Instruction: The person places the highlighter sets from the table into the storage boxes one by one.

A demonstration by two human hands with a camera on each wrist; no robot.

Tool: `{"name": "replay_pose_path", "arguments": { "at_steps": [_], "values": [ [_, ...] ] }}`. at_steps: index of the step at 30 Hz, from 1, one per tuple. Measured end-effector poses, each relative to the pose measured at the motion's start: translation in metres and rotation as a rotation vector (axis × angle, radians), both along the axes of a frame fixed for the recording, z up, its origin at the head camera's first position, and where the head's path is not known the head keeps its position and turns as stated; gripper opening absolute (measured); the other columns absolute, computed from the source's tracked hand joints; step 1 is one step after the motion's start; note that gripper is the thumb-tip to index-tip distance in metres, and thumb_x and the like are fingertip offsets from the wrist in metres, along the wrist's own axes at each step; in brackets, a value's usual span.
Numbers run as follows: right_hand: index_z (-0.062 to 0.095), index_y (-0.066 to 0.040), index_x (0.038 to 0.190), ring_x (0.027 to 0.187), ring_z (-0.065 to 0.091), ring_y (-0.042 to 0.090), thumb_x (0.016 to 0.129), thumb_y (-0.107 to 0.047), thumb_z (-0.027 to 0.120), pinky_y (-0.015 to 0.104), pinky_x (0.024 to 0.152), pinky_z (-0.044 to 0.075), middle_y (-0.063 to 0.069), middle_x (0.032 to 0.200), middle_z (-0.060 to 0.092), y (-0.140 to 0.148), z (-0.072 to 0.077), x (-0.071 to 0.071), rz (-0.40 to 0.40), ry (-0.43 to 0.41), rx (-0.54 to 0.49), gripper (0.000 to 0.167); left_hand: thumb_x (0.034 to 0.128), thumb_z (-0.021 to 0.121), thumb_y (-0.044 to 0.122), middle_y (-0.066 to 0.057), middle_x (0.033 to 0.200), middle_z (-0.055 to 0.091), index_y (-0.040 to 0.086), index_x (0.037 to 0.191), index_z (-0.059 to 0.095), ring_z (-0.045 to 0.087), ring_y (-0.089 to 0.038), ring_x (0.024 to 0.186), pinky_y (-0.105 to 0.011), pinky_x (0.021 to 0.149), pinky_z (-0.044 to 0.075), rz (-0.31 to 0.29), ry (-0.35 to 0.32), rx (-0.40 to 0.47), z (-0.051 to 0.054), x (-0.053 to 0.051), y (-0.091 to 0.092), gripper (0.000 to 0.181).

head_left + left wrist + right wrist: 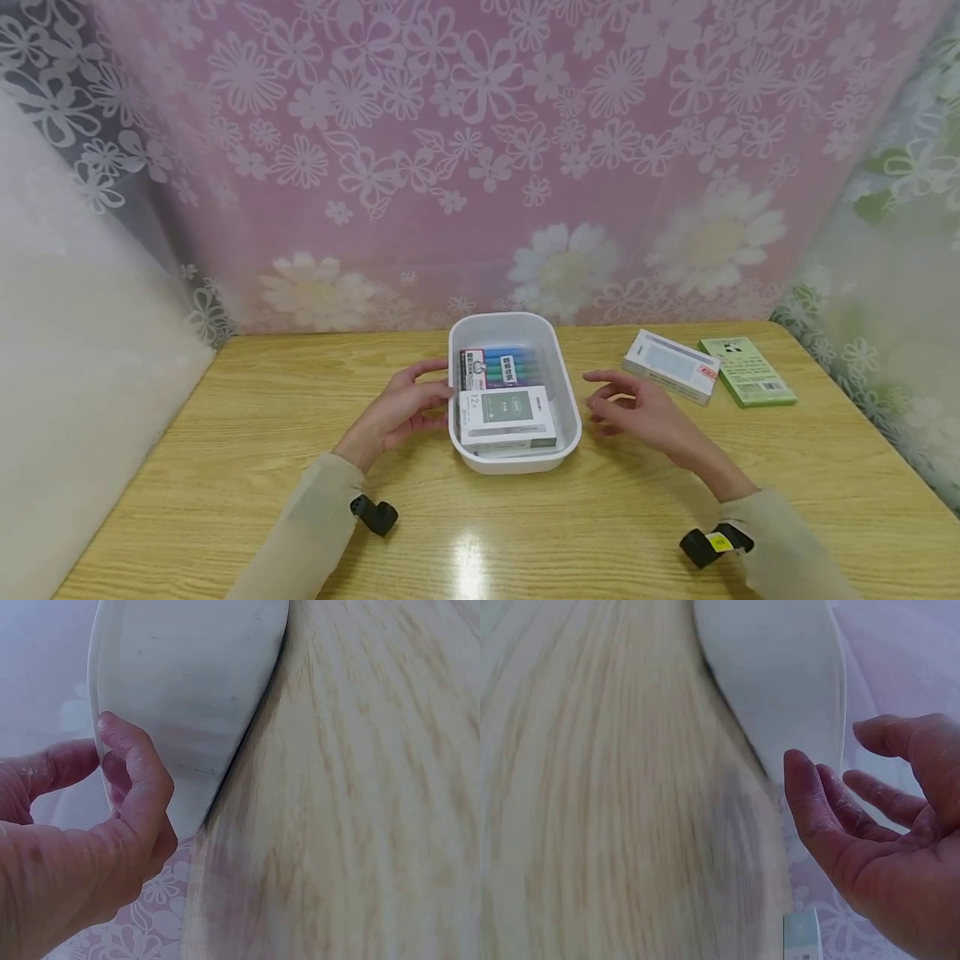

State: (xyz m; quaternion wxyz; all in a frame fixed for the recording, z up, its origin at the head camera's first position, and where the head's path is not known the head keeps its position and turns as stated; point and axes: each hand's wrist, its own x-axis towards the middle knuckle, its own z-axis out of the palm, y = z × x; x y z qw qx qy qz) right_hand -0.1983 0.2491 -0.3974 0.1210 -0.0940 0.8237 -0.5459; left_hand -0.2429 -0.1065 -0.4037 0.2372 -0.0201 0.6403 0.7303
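Note:
A white plastic bin stands upright on the wooden table. Inside it lie a white box with a green label, a pack of coloured pens and a dark-and-white packet. My left hand is at the bin's left side, thumb and bent fingers touching the rim and outer wall. To the right of the bin, my right hand hovers with loosely bent fingers, apart from the wall. Neither hand holds anything.
A white-and-pale-blue box and a green packet with a panda picture lie at the back right of the table. Behind the table hangs a pink floral curtain. Pale curtains flank both sides.

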Motion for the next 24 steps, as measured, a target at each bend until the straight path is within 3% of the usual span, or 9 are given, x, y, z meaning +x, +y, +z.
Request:
{"name": "replay_pose_path", "arguments": {
  "at_steps": [8, 16, 20, 24],
  "values": [
    [0.057, -0.005, 0.142, 0.104, 0.071, 0.033, 0.1, -0.021, 0.067, 0.03, 0.075, 0.062, 0.018, 0.119, 0.069, 0.018, 0.007, -0.001, 0.013, 0.322, 0.315, 0.046, 0.0963, 0.06, 0.003, -0.024, 0.146, 0.055, 0.006, 0.153, 0.039, 0.068, -0.012, 0.094, -0.026, 0.069, 0.059, -0.002, 0.014, -0.012, 0.0, -0.001, 0.0, 0.061],
    [0.06, -0.003, 0.138, 0.109, 0.067, 0.042, 0.094, -0.019, 0.075, 0.053, 0.081, 0.059, 0.022, 0.129, 0.066, 0.041, 0.013, -0.012, 0.002, 0.633, 0.56, 0.049, 0.0965, 0.061, 0.007, -0.023, 0.146, 0.056, 0.009, 0.154, 0.037, 0.069, -0.013, 0.095, -0.029, 0.071, 0.06, -0.028, 0.022, -0.02, 0.004, 0.001, 0.002, 0.063],
    [0.059, -0.005, 0.139, 0.115, 0.061, 0.047, 0.091, -0.023, 0.077, 0.062, 0.086, 0.054, 0.025, 0.135, 0.06, 0.052, 0.013, -0.019, -0.007, 0.673, 0.675, 0.054, 0.0971, 0.06, 0.007, -0.023, 0.145, 0.057, 0.011, 0.156, 0.036, 0.07, -0.014, 0.096, -0.03, 0.073, 0.06, -0.038, 0.019, -0.024, 0.005, 0.003, 0.002, 0.064],
    [0.053, -0.005, 0.145, 0.12, 0.055, 0.05, 0.093, -0.032, 0.075, 0.065, 0.089, 0.05, 0.029, 0.141, 0.053, 0.062, 0.013, -0.026, -0.001, 0.594, 0.76, 0.062, 0.097, 0.061, 0.007, -0.023, 0.144, 0.057, 0.011, 0.155, 0.036, 0.069, -0.014, 0.097, -0.03, 0.074, 0.06, -0.035, 0.011, -0.027, 0.004, 0.003, 0.002, 0.063]
  ]
}}
